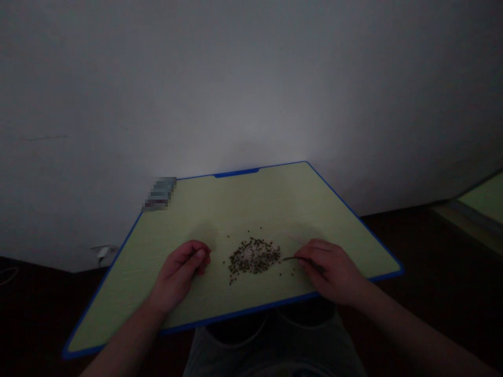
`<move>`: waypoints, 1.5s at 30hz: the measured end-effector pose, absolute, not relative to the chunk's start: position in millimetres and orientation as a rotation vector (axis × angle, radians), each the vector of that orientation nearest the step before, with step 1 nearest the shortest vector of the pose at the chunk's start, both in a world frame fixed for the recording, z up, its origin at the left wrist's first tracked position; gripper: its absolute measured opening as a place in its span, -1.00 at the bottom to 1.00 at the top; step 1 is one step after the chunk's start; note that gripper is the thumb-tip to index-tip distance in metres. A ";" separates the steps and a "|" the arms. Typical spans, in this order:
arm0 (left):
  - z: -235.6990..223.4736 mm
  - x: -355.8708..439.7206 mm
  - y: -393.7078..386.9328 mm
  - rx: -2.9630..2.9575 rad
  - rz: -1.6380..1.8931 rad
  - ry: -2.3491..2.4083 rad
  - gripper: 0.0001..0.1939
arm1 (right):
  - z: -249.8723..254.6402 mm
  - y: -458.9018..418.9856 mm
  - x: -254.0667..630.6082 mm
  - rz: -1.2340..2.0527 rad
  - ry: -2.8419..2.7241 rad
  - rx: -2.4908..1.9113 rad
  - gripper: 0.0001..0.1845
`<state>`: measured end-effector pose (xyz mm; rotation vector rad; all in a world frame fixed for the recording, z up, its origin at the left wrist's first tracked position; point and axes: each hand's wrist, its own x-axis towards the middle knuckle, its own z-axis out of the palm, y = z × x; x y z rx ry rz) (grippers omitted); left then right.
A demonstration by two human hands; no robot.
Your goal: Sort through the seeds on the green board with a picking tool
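A pile of small dark green beans or seeds mixed with pale grains (254, 255) lies near the front middle of a pale yellow-green tabletop (271, 201). To its left, my left hand (186, 266) rests with curled fingers, the thumb pressed against the index finger; what it holds, if anything, is hidden. On the right side, my right hand (329, 268) grips a thin dark tool (291, 257), whose slender tip points at the pile's right edge. Its exact kind is too dim to tell. A faint pale line shows above those fingers. A few loose beans lie scattered around the pile.
Blue edging (236, 173) runs round the table. A blurred-out flat item (160, 193) lies at the far left corner. Behind stands a plain wall (243, 84). A white plug (104, 253) shows low at left. My legs (275, 348) are under the front edge.
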<state>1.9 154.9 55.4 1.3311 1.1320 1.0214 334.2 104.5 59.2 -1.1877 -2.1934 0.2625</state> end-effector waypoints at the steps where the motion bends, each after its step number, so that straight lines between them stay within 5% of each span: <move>1: 56.0 2.2 154.9 1.337 1.019 1.131 -0.81 | 58.6 104.1 334.4 0.259 -2.193 -1.188 -0.81; 45: 59.5 5.6 155.8 1.311 1.026 1.144 -0.83 | 61.3 102.3 327.2 0.275 -2.198 -1.193 -0.80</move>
